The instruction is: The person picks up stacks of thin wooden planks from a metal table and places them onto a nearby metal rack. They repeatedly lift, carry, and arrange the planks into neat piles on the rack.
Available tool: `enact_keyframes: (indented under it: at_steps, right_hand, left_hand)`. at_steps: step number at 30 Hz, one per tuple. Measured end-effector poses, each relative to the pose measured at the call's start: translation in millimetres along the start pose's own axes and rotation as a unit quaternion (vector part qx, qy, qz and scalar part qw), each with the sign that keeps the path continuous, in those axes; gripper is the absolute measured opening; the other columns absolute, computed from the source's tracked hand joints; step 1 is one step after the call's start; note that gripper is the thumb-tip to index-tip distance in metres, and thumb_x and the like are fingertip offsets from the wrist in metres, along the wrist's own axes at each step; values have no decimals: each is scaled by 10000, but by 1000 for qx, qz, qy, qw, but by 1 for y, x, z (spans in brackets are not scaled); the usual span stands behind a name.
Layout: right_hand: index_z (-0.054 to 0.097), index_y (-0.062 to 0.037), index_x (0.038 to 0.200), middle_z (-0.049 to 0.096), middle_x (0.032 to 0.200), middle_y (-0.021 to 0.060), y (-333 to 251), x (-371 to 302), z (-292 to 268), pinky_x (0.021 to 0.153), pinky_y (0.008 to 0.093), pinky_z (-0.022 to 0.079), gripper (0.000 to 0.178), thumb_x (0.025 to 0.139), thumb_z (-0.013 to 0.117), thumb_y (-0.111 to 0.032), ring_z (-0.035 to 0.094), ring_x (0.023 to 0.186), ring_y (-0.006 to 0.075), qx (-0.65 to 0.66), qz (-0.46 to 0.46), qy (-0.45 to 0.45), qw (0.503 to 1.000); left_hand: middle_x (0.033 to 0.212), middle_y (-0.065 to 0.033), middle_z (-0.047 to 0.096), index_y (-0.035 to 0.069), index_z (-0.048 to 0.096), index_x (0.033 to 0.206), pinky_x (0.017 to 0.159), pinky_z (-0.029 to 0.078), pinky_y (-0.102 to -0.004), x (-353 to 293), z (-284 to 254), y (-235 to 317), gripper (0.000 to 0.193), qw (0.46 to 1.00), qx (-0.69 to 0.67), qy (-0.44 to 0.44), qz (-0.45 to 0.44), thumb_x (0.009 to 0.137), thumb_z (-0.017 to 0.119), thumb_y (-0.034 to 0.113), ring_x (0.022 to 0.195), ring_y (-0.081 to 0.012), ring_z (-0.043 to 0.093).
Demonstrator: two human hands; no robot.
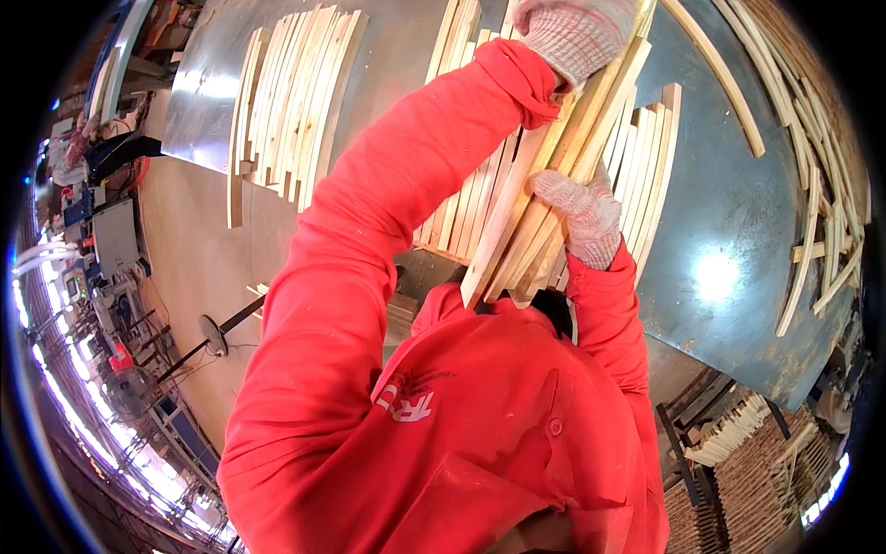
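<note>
A bundle of long, pale wooden strips [554, 175] slants from near my chest up toward the top edge. My right hand [588, 214], in a knitted work glove, is closed on the bundle's near part, its thumb across the strips. Farther up, my gloved left hand [580, 39] lies against the same bundle. Its fingers run out at the top edge, so their grip is hidden. Beneath the bundle, a row of similar strips [469, 210] shows on its left, and more curved strips [653, 171] stand side by side on its right.
The grey metal tabletop [711, 222] carries another row of strips [300, 97] at left. Loose curved strips [826, 175] pile up along the right edge, and one curved strip [715, 69] lies apart. Stacked wood [752, 462] sits below at right. A thin stand with a round disc [214, 334] is at left.
</note>
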State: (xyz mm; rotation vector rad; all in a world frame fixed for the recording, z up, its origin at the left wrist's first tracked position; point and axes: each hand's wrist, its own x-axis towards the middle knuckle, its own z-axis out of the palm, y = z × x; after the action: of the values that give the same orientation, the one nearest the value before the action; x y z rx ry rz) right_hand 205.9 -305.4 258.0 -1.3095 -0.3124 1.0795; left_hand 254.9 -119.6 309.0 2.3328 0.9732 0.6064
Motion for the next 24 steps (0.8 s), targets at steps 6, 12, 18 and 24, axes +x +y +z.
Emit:
enact_keyframes:
  at_steps: [6,12,18,24]
  right_hand:
    - [463,69,1259,674,947,167,11,-2,-4,742,323,591,586,775,734,-119,686,807,239,64,-5,19,998]
    - [460,74,1249,655,951,202,-2,-21,-26,761,373,596,678,719,763,-219,679,809,302,46,-28,75,996]
    - [489,56,1213,651,936,210,11,-40,-90,723,399,598,629,720,765,-220,675,789,306,109,-59,127,984]
    - [466,51,1267,612,1067,180,6,-37,-99,835,432,567,646,736,754,-178,646,922,306,128,-50,125,983]
  left_hand:
    - [1401,-293,389,54,479,1301,1043,345,-530,22,43,-120,539,979,-196,26,44,939,443,452,1252,-447,448]
    - [1523,-196,286,108,577,1281,1121,98,-628,8,20,-135,504,932,294,-193,91,943,415,445,1441,-403,135]
    - [1445,-189,395,94,604,1216,1124,214,-539,-21,20,-109,478,913,289,-233,170,928,466,451,1382,-378,292]
    - [1443,-176,383,72,561,1251,1143,216,-454,-100,23,-148,573,980,151,-55,119,886,555,514,1370,-361,295]
